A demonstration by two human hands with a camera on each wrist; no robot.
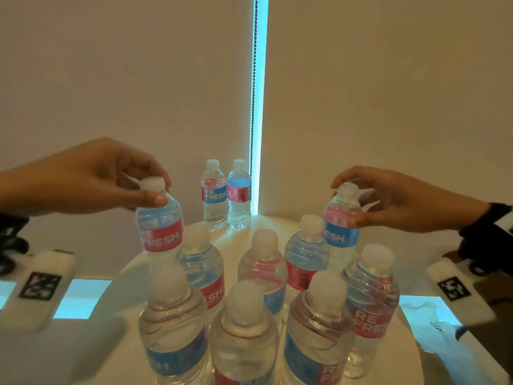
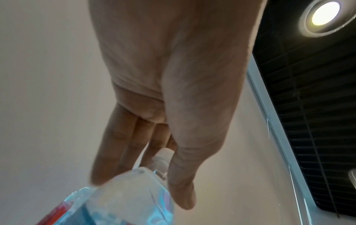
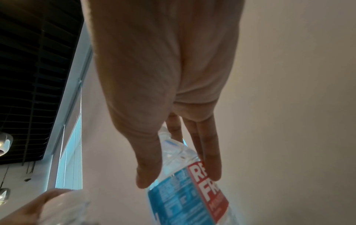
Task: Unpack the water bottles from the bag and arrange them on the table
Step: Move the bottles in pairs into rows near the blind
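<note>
left hand [image 1: 91, 176] pinches left bottle [image 1: 161, 232] at the neck | right hand [image 1: 402, 201] pinches right bottle [image 1: 342, 226] likewise | probably top grip clears standing bottles on table [image 1: 402, 354]

Black wrist straps [image 1: 483, 232] carry white camera blocks [image 1: 455, 290] bearing black-and-white square markers [image 1: 39, 286].

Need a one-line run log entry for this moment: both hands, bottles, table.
left hand: grips left bottle by neck | right hand: grips right bottle by neck | table: other bottles upright | bag: not seen
</note>
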